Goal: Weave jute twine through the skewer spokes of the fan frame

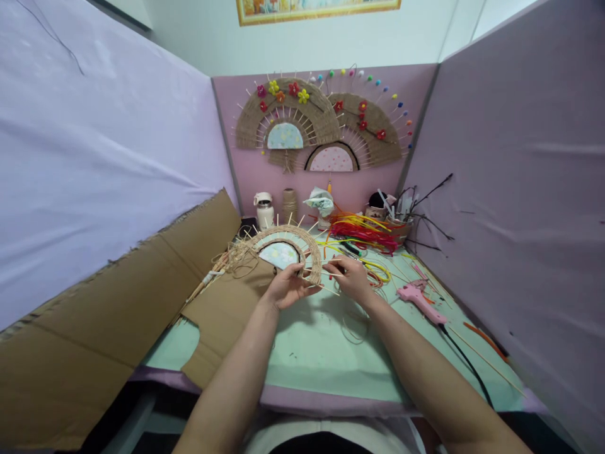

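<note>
A half-round fan [316,252] woven from twine over thin sticks is held up above the table, its stick ends poking out past the weave. At its middle sits a pale blue patterned half-disc [280,254] with a dark edge. My left hand [289,287] grips the fan's lower right part, thumb on the half-disc's corner. Just right of the weave, my right hand [348,275] has its fingers pinched together by the stick ends; what lies between the fingertips is too small to make out. Loose twine [243,257] hangs in a tangle at the fan's left.
Cardboard [222,318] lies on the left of the green tabletop [326,359]. To the right rests a pink glue gun [420,301] with a black cord. Red and yellow pipe cleaners [366,233], a white bottle [265,211] and a twine spool [290,203] stand behind. Two decorated fans [246,129] hang at the back.
</note>
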The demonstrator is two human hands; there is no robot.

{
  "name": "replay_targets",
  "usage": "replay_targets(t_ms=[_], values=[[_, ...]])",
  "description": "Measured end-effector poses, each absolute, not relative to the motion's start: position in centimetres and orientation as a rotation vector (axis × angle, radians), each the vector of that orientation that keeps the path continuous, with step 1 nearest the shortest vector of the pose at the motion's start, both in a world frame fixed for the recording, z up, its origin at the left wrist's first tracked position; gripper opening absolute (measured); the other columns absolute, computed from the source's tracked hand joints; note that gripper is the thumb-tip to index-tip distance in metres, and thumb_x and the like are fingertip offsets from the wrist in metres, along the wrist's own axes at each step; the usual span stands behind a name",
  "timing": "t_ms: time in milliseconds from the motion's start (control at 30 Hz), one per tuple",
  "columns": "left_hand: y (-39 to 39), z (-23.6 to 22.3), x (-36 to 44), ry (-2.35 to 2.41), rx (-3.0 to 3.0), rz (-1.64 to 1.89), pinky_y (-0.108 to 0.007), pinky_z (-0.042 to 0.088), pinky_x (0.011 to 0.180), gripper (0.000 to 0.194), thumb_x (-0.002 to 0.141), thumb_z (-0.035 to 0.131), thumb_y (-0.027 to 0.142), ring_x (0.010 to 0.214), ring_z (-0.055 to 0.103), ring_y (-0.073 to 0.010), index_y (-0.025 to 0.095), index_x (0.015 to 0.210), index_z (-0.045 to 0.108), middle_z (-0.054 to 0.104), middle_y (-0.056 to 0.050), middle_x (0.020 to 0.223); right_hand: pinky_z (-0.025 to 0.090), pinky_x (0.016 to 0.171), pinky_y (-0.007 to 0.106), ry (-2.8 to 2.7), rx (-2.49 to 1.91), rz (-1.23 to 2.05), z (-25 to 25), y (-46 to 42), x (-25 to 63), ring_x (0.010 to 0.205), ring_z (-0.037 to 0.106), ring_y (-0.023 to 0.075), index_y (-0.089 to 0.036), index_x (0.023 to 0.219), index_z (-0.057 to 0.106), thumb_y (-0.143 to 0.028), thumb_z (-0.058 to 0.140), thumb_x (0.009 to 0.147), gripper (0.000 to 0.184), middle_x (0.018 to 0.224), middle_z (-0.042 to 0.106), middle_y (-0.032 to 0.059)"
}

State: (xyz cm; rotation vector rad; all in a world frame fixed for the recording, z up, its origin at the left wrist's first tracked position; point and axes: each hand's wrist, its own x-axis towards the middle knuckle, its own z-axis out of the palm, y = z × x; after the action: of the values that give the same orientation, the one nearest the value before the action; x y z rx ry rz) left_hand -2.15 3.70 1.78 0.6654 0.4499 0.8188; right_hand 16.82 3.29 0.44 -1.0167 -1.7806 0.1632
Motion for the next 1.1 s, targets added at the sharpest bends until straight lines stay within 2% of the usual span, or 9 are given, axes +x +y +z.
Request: replay_targets(t_ms=[133, 300, 467, 600, 767, 933, 1100], values=[[3.7, 1.7, -2.3, 0.422, 0.724, 0.793, -0.04, 0.048, 0.086, 0.027, 0.081, 0.045, 0.019, 0.086, 0.066, -0.0237, 0.005, 0.097, 0.063, 0.069, -0.015, 0.092, 0.04, 0.06, 0.027, -1.788, -0.988, 0.098, 0.3, 3.2, 16.8, 0.061, 0.054, 0.0143, -0.018, 0.069, 0.064, -0.037, 0.054, 0.085, 0.026, 0.065, 0.061, 0.0033], [3.9, 1.8, -2.3, 0.333, 0.732, 0.837, -0.04, 0.044, 0.094, 0.037, 0.08, 0.04, 0.017, 0.101, 0.062, -0.0256, 0.004, 0.108, 0.06, 0.066, -0.016, 0.105, 0.037, 0.057, 0.026, -1.71, -1.055, 0.059, 0.4, 3.1, 16.9, 0.056, 0.049, 0.0131, -0.018, 0.065, 0.06, -0.04, 0.055, 0.084, 0.029, 0.06, 0.056, 0.0015], [3.8, 2.1, -2.3, 0.393, 0.722, 0.859, -0.034, 0.047, 0.089, 0.036, 0.079, 0.041, 0.016, 0.097, 0.063, -0.0247, 0.001, 0.106, 0.061, 0.068, -0.017, 0.1, 0.037, 0.058, 0.027, -1.681, -1.046, 0.004, 0.6, 2.9, 17.0, 0.056, 0.046, 0.0133, -0.019, 0.066, 0.058, -0.04, 0.057, 0.082, 0.027, 0.059, 0.054, 0.0011], [3.8, 2.3, -2.3, 0.45, 0.723, 0.881, -0.031, 0.05, 0.08, 0.034, 0.079, 0.04, 0.015, 0.093, 0.065, -0.0239, 0.002, 0.101, 0.062, 0.068, -0.017, 0.098, 0.04, 0.063, 0.028, -1.726, -0.99, -0.047, 0.7, 2.9, 17.3, 0.063, 0.05, 0.0152, -0.019, 0.073, 0.059, -0.035, 0.057, 0.083, 0.019, 0.067, 0.057, 0.0031], [4.0, 2.4, -2.7, 0.451, 0.734, 0.941, -0.032, 0.052, 0.075, 0.034, 0.076, 0.043, 0.013, 0.09, 0.065, -0.0247, 0.007, 0.105, 0.061, 0.067, -0.015, 0.103, 0.044, 0.07, 0.031, -1.743, -0.93, -0.062, 0.9, 3.1, 17.7, 0.071, 0.054, 0.0172, -0.019, 0.08, 0.06, -0.03, 0.054, 0.085, 0.013, 0.074, 0.059, 0.0052], [4.0, 2.6, -2.8, 0.497, 0.786, 0.872, -0.031, 0.053, 0.071, 0.034, 0.075, 0.044, 0.013, 0.087, 0.066, -0.0247, 0.003, 0.102, 0.062, 0.066, -0.017, 0.106, 0.045, 0.072, 0.031, -1.714, -0.867, -0.079, 1.3, 3.1, 17.7, 0.078, 0.055, 0.0172, -0.019, 0.087, 0.06, -0.024, 0.049, 0.088, 0.013, 0.081, 0.06, 0.0063], [3.9, 2.3, -2.9, 0.443, 0.838, 0.81, -0.034, 0.053, 0.07, 0.036, 0.075, 0.045, 0.013, 0.086, 0.065, -0.0244, 0.004, 0.106, 0.061, 0.066, -0.017, 0.104, 0.044, 0.066, 0.028, -1.663, -0.959, -0.018, 1.4, 2.9, 17.6, 0.067, 0.055, 0.0151, -0.019, 0.08, 0.061, -0.03, 0.054, 0.086, 0.014, 0.074, 0.062, 0.0037]])
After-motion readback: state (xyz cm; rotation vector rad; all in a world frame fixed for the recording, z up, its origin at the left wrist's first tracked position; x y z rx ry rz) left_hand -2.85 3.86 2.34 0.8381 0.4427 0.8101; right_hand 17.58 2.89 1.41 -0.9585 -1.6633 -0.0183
